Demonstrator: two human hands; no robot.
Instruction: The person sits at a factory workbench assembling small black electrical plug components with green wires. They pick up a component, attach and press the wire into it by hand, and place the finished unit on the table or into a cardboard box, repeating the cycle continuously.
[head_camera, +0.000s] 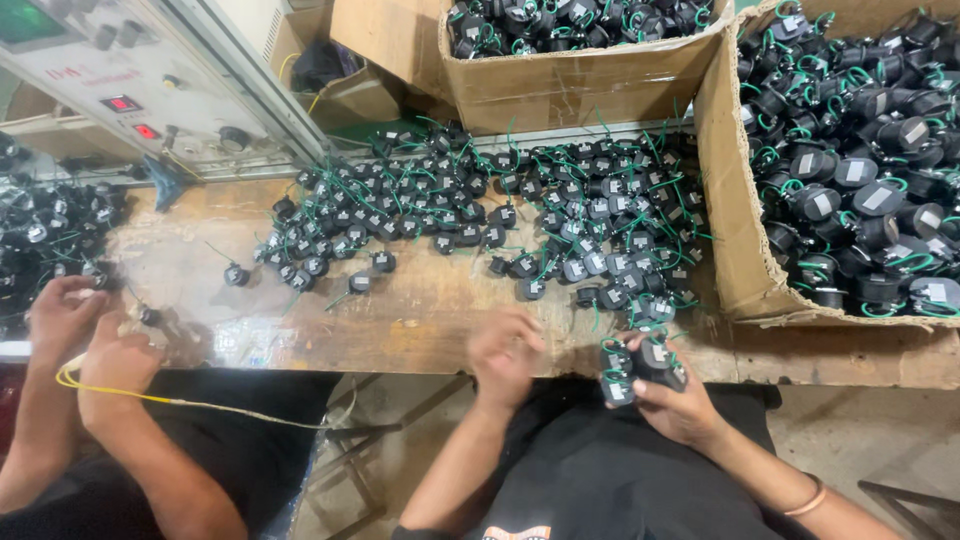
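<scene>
Gripping a cluster of small black coil parts with green wires (640, 368) at lower centre-right, the right hand (672, 400) is closed around them; the blurred left hand (503, 357) hovers beside, loosely curled, its contents indiscernible, near the wooden bench (420, 310).

even overhead light, motion-blurred left hand (503, 355), wide-angle edge distortion

The wooden bench (430, 310) is viewed steeply from above (head-worn, single view), closely, with both forearms included.
</scene>
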